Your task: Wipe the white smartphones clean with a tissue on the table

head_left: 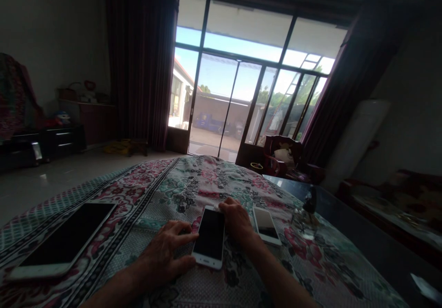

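A white-framed smartphone (209, 234) with a dark screen lies face up on the patterned cloth (179, 197), between my two hands. At its left edge is my left hand (165, 248), thumb and index finger spread apart with their tips against the phone's side. My right hand (236, 218) has its fingers bent together at the phone's upper right corner, closed on that edge; its thumb is hidden. Just right of my right wrist lies a smaller white phone (267, 226). Farther left, a large white tablet-like device (69, 239) lies with its dark screen up.
A clear glass object (305, 218) with a dark top stands on the cloth at right. Beyond it runs a dark glossy tabletop (331, 220). A wooden chair (283, 156) stands near the glass doors (224, 105). Low black furniture (51, 144) is at far left.
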A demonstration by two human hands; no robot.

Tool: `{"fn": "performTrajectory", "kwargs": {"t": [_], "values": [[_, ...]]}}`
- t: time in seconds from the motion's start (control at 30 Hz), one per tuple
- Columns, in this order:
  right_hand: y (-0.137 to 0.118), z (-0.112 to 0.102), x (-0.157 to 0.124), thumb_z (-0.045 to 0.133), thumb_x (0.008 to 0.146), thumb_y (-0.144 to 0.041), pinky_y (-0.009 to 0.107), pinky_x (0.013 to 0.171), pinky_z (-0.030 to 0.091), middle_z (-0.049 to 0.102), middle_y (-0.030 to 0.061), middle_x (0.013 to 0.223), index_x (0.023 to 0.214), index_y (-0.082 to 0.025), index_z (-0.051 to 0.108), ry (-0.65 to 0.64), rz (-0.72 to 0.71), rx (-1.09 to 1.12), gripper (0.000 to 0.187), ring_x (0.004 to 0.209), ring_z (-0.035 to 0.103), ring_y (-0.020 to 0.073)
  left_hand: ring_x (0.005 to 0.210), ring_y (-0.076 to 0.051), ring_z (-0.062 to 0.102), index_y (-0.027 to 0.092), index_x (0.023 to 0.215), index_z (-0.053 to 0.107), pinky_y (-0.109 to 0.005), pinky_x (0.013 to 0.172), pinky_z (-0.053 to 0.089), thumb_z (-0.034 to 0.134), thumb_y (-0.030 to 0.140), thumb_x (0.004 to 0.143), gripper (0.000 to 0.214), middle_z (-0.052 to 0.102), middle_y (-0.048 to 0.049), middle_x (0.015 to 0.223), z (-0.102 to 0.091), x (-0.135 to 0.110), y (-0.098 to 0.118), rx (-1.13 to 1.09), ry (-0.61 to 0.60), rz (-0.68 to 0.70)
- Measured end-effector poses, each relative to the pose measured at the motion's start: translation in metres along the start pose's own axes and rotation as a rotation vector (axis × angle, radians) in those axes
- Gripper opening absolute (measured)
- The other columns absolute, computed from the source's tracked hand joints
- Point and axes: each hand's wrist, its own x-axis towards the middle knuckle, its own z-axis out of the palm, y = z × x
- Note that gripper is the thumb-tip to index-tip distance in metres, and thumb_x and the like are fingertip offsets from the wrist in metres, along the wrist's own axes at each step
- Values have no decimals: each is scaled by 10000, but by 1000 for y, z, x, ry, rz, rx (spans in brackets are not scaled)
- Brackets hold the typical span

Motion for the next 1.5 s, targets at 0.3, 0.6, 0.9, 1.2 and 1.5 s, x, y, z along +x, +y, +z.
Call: {"fn": "performTrajectory", "kwargs": {"t": [0.3, 0.6, 0.9, 1.2, 1.5], "values": [[-1, -13, -11, 496, 858, -140, 246, 634, 331, 642, 75, 879, 734, -170, 699, -60, 9, 15, 240, 743, 580, 141, 1139, -256, 533, 327, 1201, 648, -429, 1006, 437, 698, 375, 772, 435, 628, -49, 1210, 1, -2, -3, -5, 6, 7], [-29, -37, -31, 491, 873, -175, 254, 622, 360, 663, 105, 936, 821, -151, 713, -191, -20, -22, 229, 752, 603, 165, 1134, -255, 550, 369, 1224, 624, -428, 989, 466, 691, 412, 791, 441, 625, -37, 1226, 6, -2, -10, 9, 5, 35], [-10, -5, -13, 439, 938, -205, 248, 694, 399, 639, 97, 1011, 913, -179, 704, 14, -2, 29, 268, 879, 590, 176, 1148, -273, 559, 385, 1217, 630, -428, 981, 487, 670, 502, 794, 441, 634, -41, 1234, 10, -1, -19, 36, 21, 47], [-5, -10, -12, 465, 910, -203, 253, 668, 390, 662, 106, 981, 844, -160, 720, -34, 46, 40, 266, 797, 613, 170, 1177, -285, 546, 391, 1224, 623, -457, 998, 479, 650, 522, 801, 443, 627, -40, 1253, 12, -2, -23, 66, 26, 31], [-15, -33, -31, 625, 777, -193, 233, 657, 380, 706, 41, 845, 864, -207, 744, -206, -38, 172, 148, 795, 623, 172, 1168, -286, 555, 405, 1227, 616, -461, 987, 486, 642, 525, 802, 443, 632, -36, 1248, 14, -1, -28, 78, 11, 52]]}}
